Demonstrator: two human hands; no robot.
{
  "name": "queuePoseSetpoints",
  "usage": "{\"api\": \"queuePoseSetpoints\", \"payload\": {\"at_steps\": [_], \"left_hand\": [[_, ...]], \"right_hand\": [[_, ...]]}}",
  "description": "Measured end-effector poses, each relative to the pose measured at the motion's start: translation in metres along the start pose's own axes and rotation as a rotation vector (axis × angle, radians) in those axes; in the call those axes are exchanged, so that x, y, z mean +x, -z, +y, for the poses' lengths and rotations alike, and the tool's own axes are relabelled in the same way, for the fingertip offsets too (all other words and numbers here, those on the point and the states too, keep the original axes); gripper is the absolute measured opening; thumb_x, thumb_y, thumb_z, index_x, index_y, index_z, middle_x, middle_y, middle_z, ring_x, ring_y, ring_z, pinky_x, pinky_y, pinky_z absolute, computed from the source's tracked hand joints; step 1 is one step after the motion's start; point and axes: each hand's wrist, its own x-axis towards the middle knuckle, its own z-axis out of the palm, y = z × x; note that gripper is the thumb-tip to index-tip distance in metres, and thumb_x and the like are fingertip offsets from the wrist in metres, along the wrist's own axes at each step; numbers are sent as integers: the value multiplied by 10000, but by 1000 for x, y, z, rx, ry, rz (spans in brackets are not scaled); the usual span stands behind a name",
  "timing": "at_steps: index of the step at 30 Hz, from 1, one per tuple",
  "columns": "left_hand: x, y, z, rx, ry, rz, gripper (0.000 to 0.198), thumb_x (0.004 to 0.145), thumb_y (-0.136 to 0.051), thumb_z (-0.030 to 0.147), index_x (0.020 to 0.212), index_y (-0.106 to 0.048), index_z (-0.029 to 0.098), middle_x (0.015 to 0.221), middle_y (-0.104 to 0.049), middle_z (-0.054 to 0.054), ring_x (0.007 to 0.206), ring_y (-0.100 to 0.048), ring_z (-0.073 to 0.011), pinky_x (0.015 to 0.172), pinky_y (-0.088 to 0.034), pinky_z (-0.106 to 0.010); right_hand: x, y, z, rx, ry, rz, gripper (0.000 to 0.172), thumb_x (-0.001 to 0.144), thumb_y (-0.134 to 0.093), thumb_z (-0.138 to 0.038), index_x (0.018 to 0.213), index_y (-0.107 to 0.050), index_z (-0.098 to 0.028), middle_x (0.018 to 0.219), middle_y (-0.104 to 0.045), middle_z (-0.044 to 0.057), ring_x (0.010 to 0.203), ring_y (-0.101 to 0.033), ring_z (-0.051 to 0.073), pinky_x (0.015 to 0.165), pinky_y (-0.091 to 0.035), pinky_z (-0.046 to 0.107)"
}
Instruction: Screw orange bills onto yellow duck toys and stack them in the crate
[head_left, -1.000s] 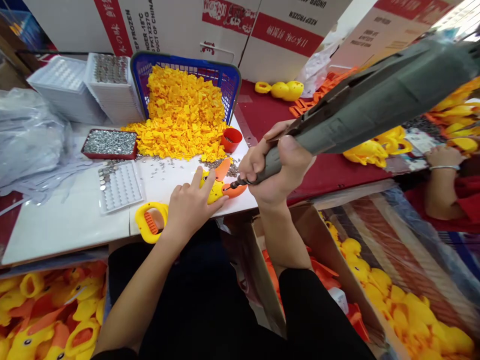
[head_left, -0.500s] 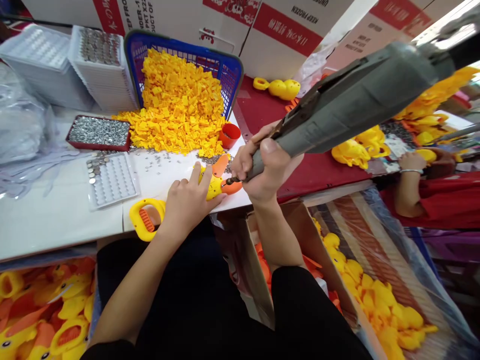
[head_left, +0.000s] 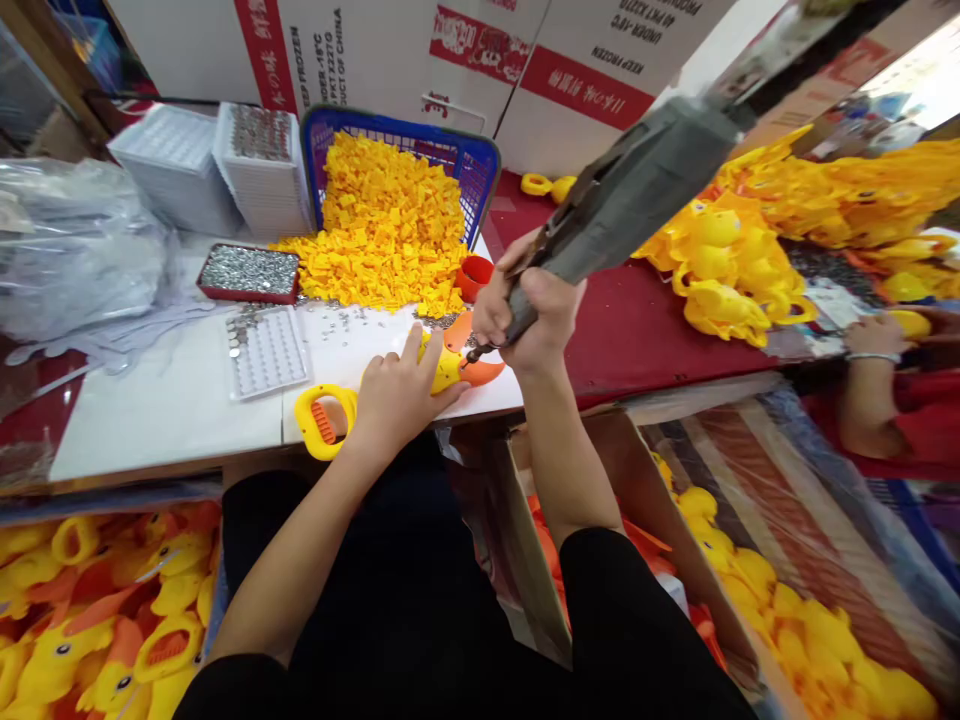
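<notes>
A yellow toy duck [head_left: 448,372] with orange beak pieces and a looped handle lies at the front edge of the white work surface. My left hand [head_left: 397,395] rests over its middle and grips it against the surface, covering much of it. My right hand [head_left: 536,315] is wrapped round a grey power screwdriver [head_left: 637,185], tilted with its body up to the right. The tool's bit [head_left: 474,354] meets the toy close to the orange beak. Any screw under the tip is too small to make out. Behind the toy stands a red cup [head_left: 475,278] beside scattered small screws.
A blue basket [head_left: 401,122] spills small yellow parts. Left of it are a red tray [head_left: 247,295] of metal pieces, a white plastic tray [head_left: 270,355] and stacked trays [head_left: 176,165]. Boxes of duck parts flank my legs. At right, a co-worker's hand [head_left: 874,338] holds a yellow part.
My view has turned slightly left, so the scene sits further right in the picture. Both hands keep their hold, and the screwdriver's bit stays at the toy duck's beak.
</notes>
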Motion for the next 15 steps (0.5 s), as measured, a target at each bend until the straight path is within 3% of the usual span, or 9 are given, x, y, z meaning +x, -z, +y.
{"api": "queuePoseSetpoints", "payload": {"at_steps": [4,7,9,11,13,15], "left_hand": [[-3,-7,-16,-149,-40,268,652,977,-603,587,1461,-586,150,1583,-514,-223,1353,-573,-388,1100,-485,-501],[4,0,-59,-257,-60,406,389,1061,-494,383,1329,-666,161,1387,-664,-173,1301,-602,-300,1135,-465,-471],[12,9,-94,-185,38,354,301,1039,-496,258,1228,-707,156,1227,-714,-154,1169,-657,-286,1088,-491,-465],[21,15,-121,-23,171,195,234,976,-579,215,1124,-733,119,1140,-718,-180,1104,-673,-322,1031,-511,-470],[27,17,-135,87,218,70,175,945,-600,188,1004,-745,108,1073,-723,-194,1055,-683,-343,977,-525,-462],[28,17,-137,121,191,37,187,954,-556,160,932,-739,127,1047,-731,-188,1029,-686,-341,943,-528,-453]], "right_hand": [[-6,7,-11,-1,170,247,326,763,-752,-562,775,-573,-290,435,-343,-117,293,-251,80,305,-233,243],[-13,16,-25,10,175,380,237,770,-732,-468,761,-583,-284,471,-342,-98,335,-315,94,332,-276,255],[-18,21,-32,23,184,447,180,751,-711,-411,755,-599,-269,470,-353,-94,340,-313,90,328,-273,256],[-21,23,-37,29,223,480,149,749,-677,-383,745,-598,-257,450,-344,-100,316,-282,83,305,-251,250],[-24,22,-40,27,241,475,124,748,-651,-364,735,-601,-252,425,-335,-106,287,-255,81,280,-237,242],[-25,20,-41,27,241,453,111,733,-644,-353,718,-614,-247,398,-337,-105,263,-244,82,262,-232,236]]}}
